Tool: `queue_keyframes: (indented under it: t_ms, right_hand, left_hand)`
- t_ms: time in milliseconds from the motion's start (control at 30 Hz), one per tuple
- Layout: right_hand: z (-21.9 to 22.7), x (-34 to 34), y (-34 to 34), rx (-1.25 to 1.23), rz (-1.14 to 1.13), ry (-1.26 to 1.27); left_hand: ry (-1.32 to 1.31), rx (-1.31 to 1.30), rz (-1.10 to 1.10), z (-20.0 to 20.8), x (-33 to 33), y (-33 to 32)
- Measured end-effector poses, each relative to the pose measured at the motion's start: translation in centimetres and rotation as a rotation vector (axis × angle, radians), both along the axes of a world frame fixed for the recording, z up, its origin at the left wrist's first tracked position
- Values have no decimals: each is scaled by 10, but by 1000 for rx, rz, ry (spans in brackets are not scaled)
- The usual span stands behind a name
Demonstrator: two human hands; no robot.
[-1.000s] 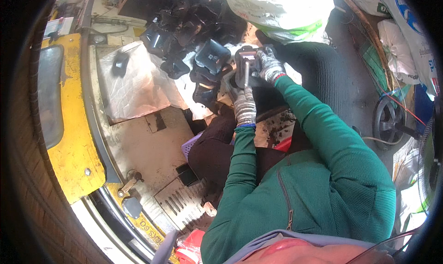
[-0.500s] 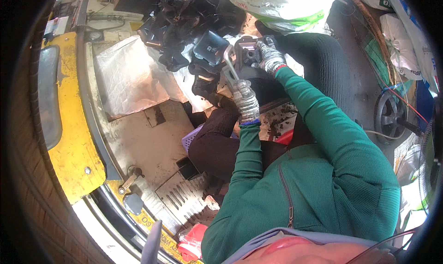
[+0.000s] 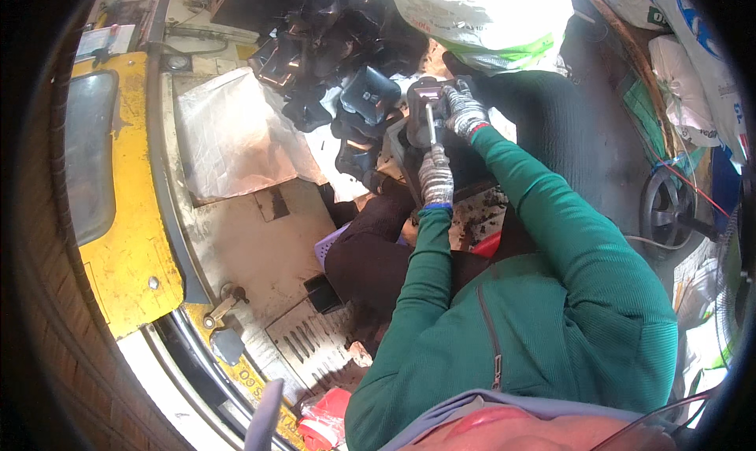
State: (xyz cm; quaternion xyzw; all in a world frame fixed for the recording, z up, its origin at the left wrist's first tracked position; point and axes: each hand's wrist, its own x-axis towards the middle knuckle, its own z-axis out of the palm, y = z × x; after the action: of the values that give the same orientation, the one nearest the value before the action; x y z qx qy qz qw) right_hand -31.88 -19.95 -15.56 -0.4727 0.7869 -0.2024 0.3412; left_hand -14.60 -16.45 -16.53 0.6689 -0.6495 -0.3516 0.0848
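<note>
My left hand, in a striped grey-white glove with a blue cuff, is closed around a narrow, pale metal tool. The tool's far end lies against or just over a black moulded part with a squarish, lighter patch. My right hand, in a similar glove with a red cuff, grips that part along its right side. Its fingertips are partly hidden. Just left of the part, a separate black square-topped piece rests on the pile.
A heap of black moulded pieces lies beyond my hands, with a big white sack to its right. Pale sheeting covers the surface at left, near a yellow machine panel. A black spoked wheel stands at right.
The pale tool has swung from left of the black part to over its face. My left hand has moved right and slightly nearer me; my right hand keeps its hold.
</note>
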Motion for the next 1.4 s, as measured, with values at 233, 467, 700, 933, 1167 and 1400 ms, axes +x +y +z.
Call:
queue_keyframes:
  t_ms: [233,467,700,933,1167,1400]
  right_hand:
    - [3,-8,11,53,-71,-27]
    - [1,-13,18,9,-62,43]
    - [73,0,39,-287,-422,-496]
    - [95,17,124,-528,-222,-396]
    - [74,38,159,-548,65,-34]
    - [62,46,162,-506,114,-5]
  left_hand:
    - [48,-96,-21,19,-2,10]
    - [199,-61,17,65,-8,20]
    - [1215,-213,358,204,50,41]
    - [1965,-149,-391,329,52,62]
    - [1881,-150,-379,318,-7,81]
    - [1404,-372,156,253,-25,68]
